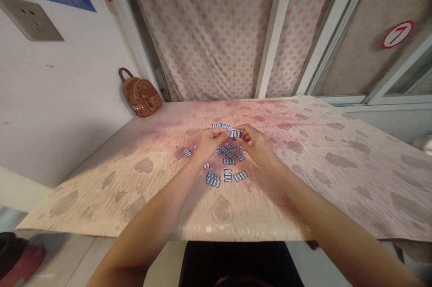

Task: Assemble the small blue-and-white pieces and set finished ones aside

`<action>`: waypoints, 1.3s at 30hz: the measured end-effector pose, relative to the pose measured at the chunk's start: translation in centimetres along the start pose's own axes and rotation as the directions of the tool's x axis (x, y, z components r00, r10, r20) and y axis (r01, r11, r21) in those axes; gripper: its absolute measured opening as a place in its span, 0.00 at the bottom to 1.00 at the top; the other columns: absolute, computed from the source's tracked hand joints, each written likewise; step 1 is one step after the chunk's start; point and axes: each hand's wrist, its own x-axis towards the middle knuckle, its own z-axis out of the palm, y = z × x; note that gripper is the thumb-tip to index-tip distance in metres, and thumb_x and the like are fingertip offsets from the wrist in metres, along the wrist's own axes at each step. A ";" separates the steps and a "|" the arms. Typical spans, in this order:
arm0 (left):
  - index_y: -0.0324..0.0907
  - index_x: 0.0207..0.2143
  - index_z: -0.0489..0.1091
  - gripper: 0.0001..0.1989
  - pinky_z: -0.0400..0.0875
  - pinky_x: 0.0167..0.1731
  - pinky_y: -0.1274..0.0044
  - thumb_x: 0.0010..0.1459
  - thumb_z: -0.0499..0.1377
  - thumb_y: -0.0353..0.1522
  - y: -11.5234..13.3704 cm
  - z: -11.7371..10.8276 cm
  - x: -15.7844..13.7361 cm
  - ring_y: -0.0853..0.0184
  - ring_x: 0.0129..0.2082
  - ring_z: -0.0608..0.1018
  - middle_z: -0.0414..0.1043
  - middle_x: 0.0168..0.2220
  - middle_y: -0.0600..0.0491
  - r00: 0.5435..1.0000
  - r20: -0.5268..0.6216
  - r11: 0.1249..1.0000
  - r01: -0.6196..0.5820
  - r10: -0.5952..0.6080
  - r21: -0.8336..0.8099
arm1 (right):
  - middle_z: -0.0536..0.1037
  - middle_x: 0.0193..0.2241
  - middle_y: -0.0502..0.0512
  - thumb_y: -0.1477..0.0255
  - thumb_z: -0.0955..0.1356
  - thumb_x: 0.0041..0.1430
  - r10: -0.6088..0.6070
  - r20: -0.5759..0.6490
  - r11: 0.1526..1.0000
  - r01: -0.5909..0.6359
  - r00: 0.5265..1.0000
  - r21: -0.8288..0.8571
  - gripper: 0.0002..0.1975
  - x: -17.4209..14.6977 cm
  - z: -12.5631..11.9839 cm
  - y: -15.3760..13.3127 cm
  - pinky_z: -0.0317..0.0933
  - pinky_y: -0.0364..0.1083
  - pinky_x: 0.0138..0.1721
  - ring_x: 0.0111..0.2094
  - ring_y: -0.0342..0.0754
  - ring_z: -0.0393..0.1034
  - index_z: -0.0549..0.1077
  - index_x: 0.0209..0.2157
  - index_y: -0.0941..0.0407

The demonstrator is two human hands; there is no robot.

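Between my two hands, a small strip of blue-and-white rectangular pieces (234,133) is held up just above the table. My left hand (212,139) pinches its left end with thumb and fingers. At its right end, my right hand (252,140) has thumb and fingers closed on it. Several similar strips lie about below the hands, among them an upright one (227,175), a tilted one (240,176) and a flat one (229,161). A thicker overlapping cluster (213,179) sits nearer me. What is printed on the pieces is too small to read.
A patterned cloth (303,179) covers the table. Beyond my hands lies a row of strips (221,125). At the back left corner, a brown mini backpack (141,96) leans by the wall. A dotted curtain (209,30) hangs behind the table.
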 end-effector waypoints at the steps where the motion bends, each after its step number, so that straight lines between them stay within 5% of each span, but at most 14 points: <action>1: 0.36 0.36 0.79 0.21 0.76 0.37 0.73 0.44 0.70 0.43 0.0 0.0 0.0 0.64 0.31 0.81 0.81 0.33 0.48 1.000 -0.002 1.000 -0.004 0.004 -0.012 | 0.71 0.28 0.49 0.73 0.67 0.56 0.020 -0.003 0.999 -0.020 1.000 0.026 0.09 0.0 0.0 -0.1 0.61 0.45 0.33 0.29 0.45 0.66 0.70 0.41 0.53; 8: 0.36 0.35 0.78 0.19 0.76 0.41 0.71 0.45 0.69 0.41 0.0 0.8 -0.2 0.65 0.32 0.81 0.81 0.34 0.48 0.995 -0.001 0.993 -0.098 0.098 -0.061 | 0.73 0.25 0.49 0.65 0.67 0.56 0.192 0.055 0.874 -0.197 0.980 0.445 0.08 0.5 -0.2 -0.6 0.63 0.45 0.32 0.27 0.44 0.68 0.69 0.30 0.55; 12: 0.37 0.36 0.78 0.18 0.76 0.40 0.72 0.47 0.68 0.42 0.5 0.9 -0.4 0.64 0.34 0.81 0.80 0.34 0.48 0.994 0.014 0.992 -0.112 0.113 -0.061 | 0.72 0.24 0.48 0.64 0.69 0.56 0.203 0.048 0.822 -0.197 0.978 0.534 0.10 0.7 -0.7 -0.5 0.61 0.43 0.31 0.26 0.42 0.66 0.71 0.29 0.56; 21: 0.41 0.40 0.78 0.15 0.74 0.43 0.71 0.50 0.67 0.38 1.6 0.9 -1.0 0.69 0.34 0.79 0.78 0.35 0.50 0.988 0.122 0.983 -0.075 0.096 -0.169 | 0.70 0.27 0.47 0.61 0.74 0.50 0.239 0.292 0.543 -0.377 0.926 0.751 0.13 0.7 -1.5 -1.4 0.63 0.43 0.34 0.26 0.41 0.64 0.71 0.31 0.54; 28: 0.43 0.47 0.76 0.20 0.72 0.38 0.75 0.49 0.68 0.33 3.0 1.8 -2.3 0.70 0.34 0.75 0.74 0.34 0.52 0.934 0.187 0.951 -0.307 0.306 -0.028 | 0.74 0.34 0.51 0.61 0.72 0.52 0.227 0.370 0.506 -0.433 0.901 0.746 0.12 0.6 -1.4 -1.3 0.66 0.44 0.32 0.29 0.42 0.67 0.69 0.31 0.53; 34: 0.43 0.44 0.77 0.18 0.72 0.43 0.74 0.49 0.68 0.34 3.0 2.0 -2.6 0.67 0.39 0.76 0.75 0.38 0.49 0.927 0.171 0.941 -0.339 0.334 0.001 | 0.75 0.35 0.52 0.62 0.73 0.50 0.222 0.405 0.439 -0.462 0.887 0.771 0.13 0.2 -1.1 -0.8 0.67 0.44 0.33 0.30 0.42 0.68 0.70 0.33 0.52; 39: 0.42 0.42 0.77 0.17 0.72 0.38 0.76 0.48 0.69 0.34 3.2 2.1 -2.7 0.69 0.34 0.76 0.75 0.35 0.51 0.936 0.169 0.951 -0.305 0.308 -0.044 | 0.75 0.36 0.55 0.59 0.71 0.52 0.230 0.370 0.548 -0.434 0.900 0.715 0.13 0.3 -1.3 -0.8 0.67 0.46 0.31 0.32 0.45 0.69 0.69 0.33 0.52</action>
